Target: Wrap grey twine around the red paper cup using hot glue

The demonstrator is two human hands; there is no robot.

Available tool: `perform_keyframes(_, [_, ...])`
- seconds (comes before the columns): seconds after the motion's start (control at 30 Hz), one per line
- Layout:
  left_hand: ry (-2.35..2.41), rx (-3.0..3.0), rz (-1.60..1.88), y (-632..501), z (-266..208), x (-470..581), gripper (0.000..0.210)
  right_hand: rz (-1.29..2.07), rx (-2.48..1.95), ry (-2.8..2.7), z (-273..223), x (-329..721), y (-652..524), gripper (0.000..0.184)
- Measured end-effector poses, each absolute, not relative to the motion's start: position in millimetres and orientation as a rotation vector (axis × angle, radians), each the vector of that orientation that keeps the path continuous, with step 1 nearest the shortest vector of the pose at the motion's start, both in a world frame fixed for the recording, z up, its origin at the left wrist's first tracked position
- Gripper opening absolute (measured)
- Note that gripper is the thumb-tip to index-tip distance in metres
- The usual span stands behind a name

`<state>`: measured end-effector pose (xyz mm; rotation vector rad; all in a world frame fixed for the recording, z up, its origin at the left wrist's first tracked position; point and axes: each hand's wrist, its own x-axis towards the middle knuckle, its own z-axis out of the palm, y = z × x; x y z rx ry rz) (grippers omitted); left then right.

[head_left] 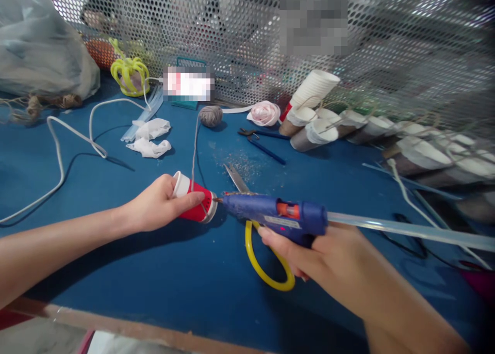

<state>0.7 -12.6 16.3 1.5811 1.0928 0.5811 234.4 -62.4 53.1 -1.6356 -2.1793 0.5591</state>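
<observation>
My left hand point(160, 203) is closed around a red and white paper cup point(196, 213), which lies tilted with its base toward the right. A strand of grey yarn point(194, 153) runs from a small ball point(211, 116) down to the cup, under my left thumb. My right hand point(309, 253) grips a blue hot glue gun point(255, 208) with a long clear glue stick point(386, 227) out of its back. The nozzle is at the cup's base edge; whether they touch I cannot tell. Beneath the glue gun lie yellow-handled scissors point(250, 253), partly hidden.
Blue-handled pliers point(266, 142) lie beyond the scissors. Several paper cups point(315, 88) and wrapped tubes point(315, 134) line the right back. White cable point(58, 142) curls at left, near crumpled white paper point(150, 140). A perforated metal screen point(240, 39) closes the back.
</observation>
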Motion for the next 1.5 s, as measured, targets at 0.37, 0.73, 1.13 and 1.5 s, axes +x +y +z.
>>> perform_keyframes(0.37, [1.1,1.629,0.556,-13.2,12.7,-2.1,0.037,0.869,-1.749,-2.113,59.7,226.1,-46.0,0.048])
perform_keyframes(0.73, [1.098,1.618,0.536,-13.9,14.4,-1.1,0.038,0.932,-1.762,-2.104,60.8,223.1,-41.5,0.047])
perform_keyframes(1.13, [1.113,1.575,0.599,-11.4,14.1,1.0,0.037,0.525,-1.498,-2.31,53.8,235.8,-61.3,0.045])
perform_keyframes(1.5, [1.093,1.442,0.642,-10.0,14.4,1.8,0.033,0.708,-1.554,-2.273,57.8,228.3,-67.6,0.026])
